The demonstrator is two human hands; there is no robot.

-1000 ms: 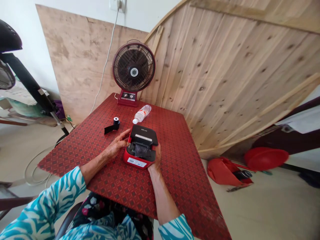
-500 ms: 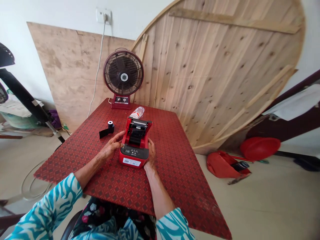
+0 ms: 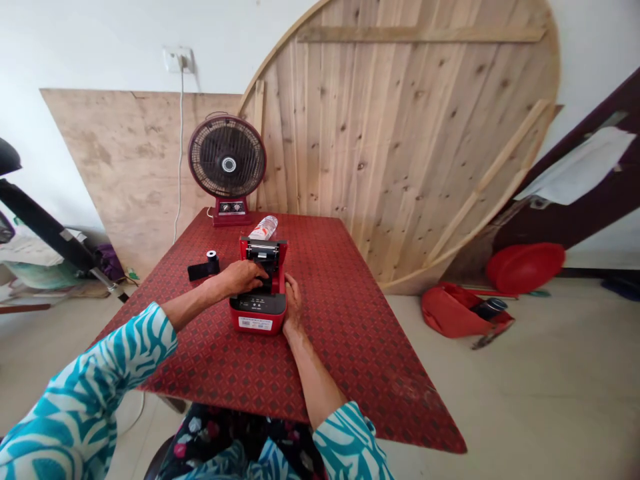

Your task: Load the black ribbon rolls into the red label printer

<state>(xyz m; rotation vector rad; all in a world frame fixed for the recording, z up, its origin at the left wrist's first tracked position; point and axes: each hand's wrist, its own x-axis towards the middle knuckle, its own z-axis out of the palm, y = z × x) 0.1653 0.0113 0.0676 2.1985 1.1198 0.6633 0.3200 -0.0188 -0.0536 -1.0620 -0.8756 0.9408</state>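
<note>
A red and black label printer (image 3: 259,320) stands on the table with its lid raised and tilted back. My left hand (image 3: 243,276) reaches over its left edge, fingers bent down into the open compartment, where black material shows. The fingertips are partly hidden, so what they pinch cannot be made out. Along the printer's right wall, my right hand (image 3: 294,303) grips the casing with the fingers pointing away from me. To the left lies a small roll of black ribbon (image 3: 213,264) on a white core, with a loose end trailing left. Behind the printer a clear plastic bottle (image 3: 264,228) lies on its side.
The table (image 3: 350,347) has a red patterned cover. A dark red fan (image 3: 229,160) stands at its back left, and a cord (image 3: 180,160) hangs from the wall socket. A round wooden panel (image 3: 380,147) leans behind. On the floor at right lies a red bag (image 3: 445,312).
My left hand has moved from the printer's left side up and into its open compartment. The right hand stays on the right side. The view has shifted and levelled slightly.
</note>
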